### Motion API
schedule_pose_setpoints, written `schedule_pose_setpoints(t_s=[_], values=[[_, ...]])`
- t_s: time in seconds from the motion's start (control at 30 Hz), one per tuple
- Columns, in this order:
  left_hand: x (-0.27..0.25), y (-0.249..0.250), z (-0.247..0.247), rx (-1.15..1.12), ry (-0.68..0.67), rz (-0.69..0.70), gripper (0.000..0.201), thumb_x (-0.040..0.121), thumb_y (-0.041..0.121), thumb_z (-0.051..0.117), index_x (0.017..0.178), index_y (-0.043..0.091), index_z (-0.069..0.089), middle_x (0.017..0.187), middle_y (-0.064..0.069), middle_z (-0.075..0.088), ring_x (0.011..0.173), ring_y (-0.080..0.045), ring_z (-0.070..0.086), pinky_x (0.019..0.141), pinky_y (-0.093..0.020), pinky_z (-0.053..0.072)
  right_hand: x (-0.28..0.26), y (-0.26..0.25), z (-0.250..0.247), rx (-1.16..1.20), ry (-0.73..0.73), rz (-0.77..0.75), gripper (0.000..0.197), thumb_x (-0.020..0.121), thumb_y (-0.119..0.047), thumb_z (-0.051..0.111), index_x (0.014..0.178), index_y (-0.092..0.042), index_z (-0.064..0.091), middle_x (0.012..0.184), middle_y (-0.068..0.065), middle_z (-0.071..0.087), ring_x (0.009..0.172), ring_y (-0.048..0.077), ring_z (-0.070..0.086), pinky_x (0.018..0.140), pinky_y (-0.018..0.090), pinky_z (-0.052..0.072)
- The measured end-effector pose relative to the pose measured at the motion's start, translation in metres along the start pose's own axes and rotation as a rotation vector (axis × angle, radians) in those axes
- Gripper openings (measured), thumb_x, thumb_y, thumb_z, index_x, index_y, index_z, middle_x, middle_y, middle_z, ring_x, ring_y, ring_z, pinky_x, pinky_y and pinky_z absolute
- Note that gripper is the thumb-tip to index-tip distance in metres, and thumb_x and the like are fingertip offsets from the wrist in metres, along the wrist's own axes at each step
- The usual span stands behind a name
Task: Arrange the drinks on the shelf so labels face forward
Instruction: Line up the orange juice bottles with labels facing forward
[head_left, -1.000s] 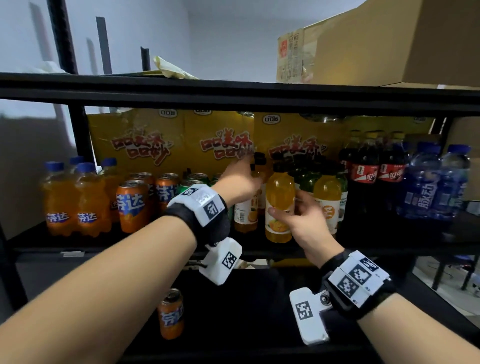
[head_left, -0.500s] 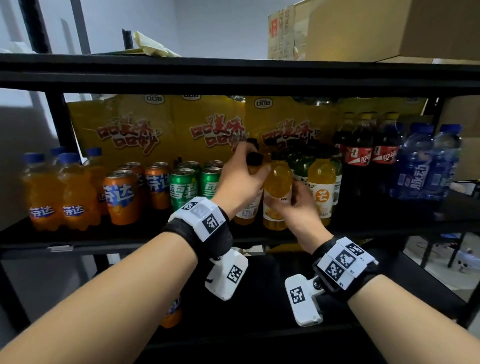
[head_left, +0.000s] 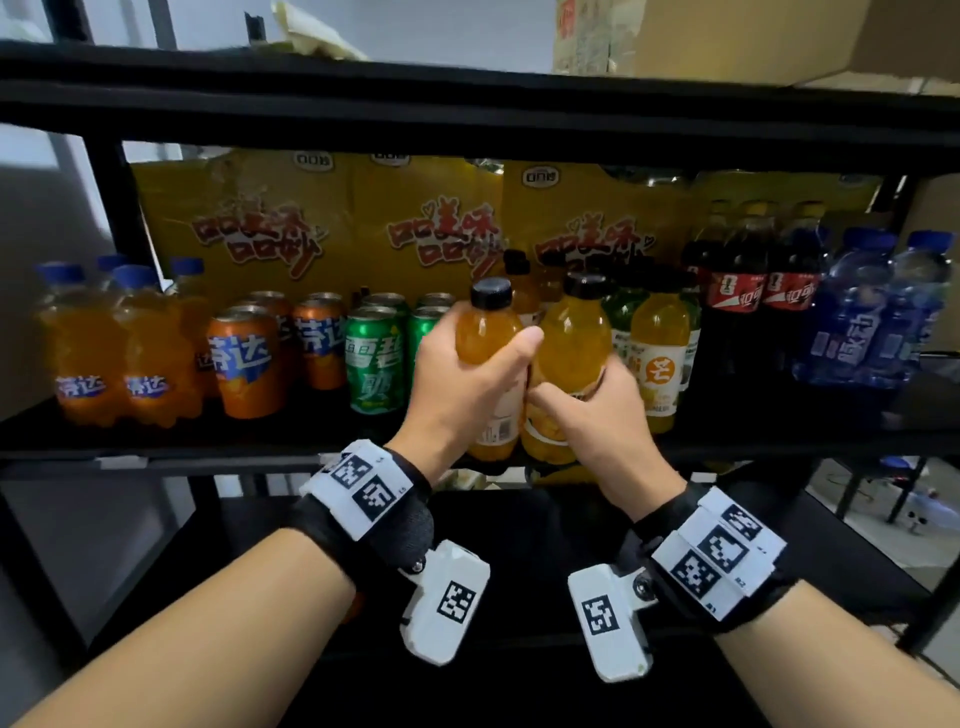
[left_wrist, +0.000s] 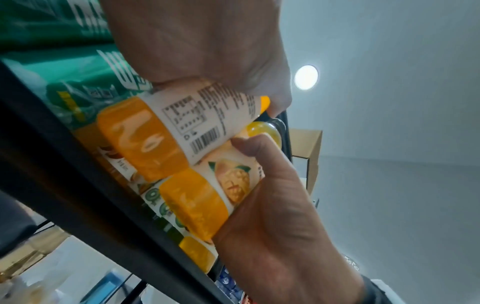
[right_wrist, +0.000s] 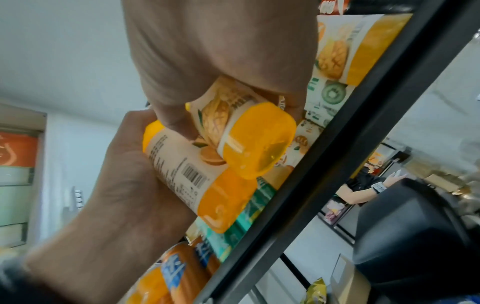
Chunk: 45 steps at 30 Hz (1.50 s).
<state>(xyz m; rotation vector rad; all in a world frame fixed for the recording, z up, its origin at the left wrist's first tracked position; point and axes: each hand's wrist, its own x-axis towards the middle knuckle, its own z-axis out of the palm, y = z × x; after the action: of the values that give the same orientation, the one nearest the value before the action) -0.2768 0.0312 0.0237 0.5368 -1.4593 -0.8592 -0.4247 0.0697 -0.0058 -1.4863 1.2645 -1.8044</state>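
Two orange juice bottles with black caps stand side by side at the front edge of the middle shelf. My left hand grips the left juice bottle, whose barcode panel faces me. My right hand grips the right juice bottle low on its body, with a mango picture showing on its label. The two hands touch each other. In the right wrist view the right bottle's orange base shows from below, just in front of the shelf rail.
Fanta bottles, orange cans and green cans fill the shelf's left. More juice bottles, cola bottles and blue bottles stand to the right. Yellow cartons line the back. A cardboard box sits on top.
My left hand took a juice bottle from further back and brought it forward beside the one in my right hand. My right hand slid lower on its bottle. My head moved closer.
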Motion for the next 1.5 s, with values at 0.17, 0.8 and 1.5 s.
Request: schedule_pose_setpoints(t_s=[0.17, 0.8, 1.5], values=[[-0.043, 0.002, -0.039, -0.014, -0.024, -0.059, 0.024, 0.074, 0.042, 0.082, 0.084, 0.026, 0.067, 0.081, 0.009, 0.075, 0.078, -0.007, 0.073, 0.068, -0.021, 0.055, -0.038, 0.002, 0.012, -0.077, -0.250, -0.001, 0.061, 0.078, -0.010, 0.086, 0.127, -0.033, 0.058, 0.114, -0.010, 0.073, 0.105, 0.004, 0.071, 0.085, 0.021, 0.059], [-0.143, -0.197, -0.088, 0.214, 0.086, -0.550, 0.053, 0.073, 0.011, 0.092, 0.112, 0.028, 0.060, 0.098, 0.013, 0.072, 0.088, 0.009, 0.068, 0.074, -0.006, 0.049, -0.093, 0.216, 0.043, -0.240, -0.299, 0.464, 0.071, 0.069, -0.006, 0.094, 0.128, -0.012, 0.057, 0.115, -0.001, 0.068, 0.104, 0.010, 0.066, 0.088, 0.027, 0.051], [-0.133, -0.261, -0.089, 0.351, 0.131, -0.632, 0.079, 0.060, 0.046, 0.089, 0.127, 0.023, 0.055, 0.109, 0.008, 0.071, 0.104, -0.007, 0.069, 0.096, -0.039, 0.057, -0.067, 0.301, 0.053, -0.205, -0.424, 0.428, 0.070, 0.075, -0.006, 0.088, 0.134, -0.016, 0.050, 0.115, -0.003, 0.066, 0.103, 0.003, 0.067, 0.080, 0.013, 0.051]])
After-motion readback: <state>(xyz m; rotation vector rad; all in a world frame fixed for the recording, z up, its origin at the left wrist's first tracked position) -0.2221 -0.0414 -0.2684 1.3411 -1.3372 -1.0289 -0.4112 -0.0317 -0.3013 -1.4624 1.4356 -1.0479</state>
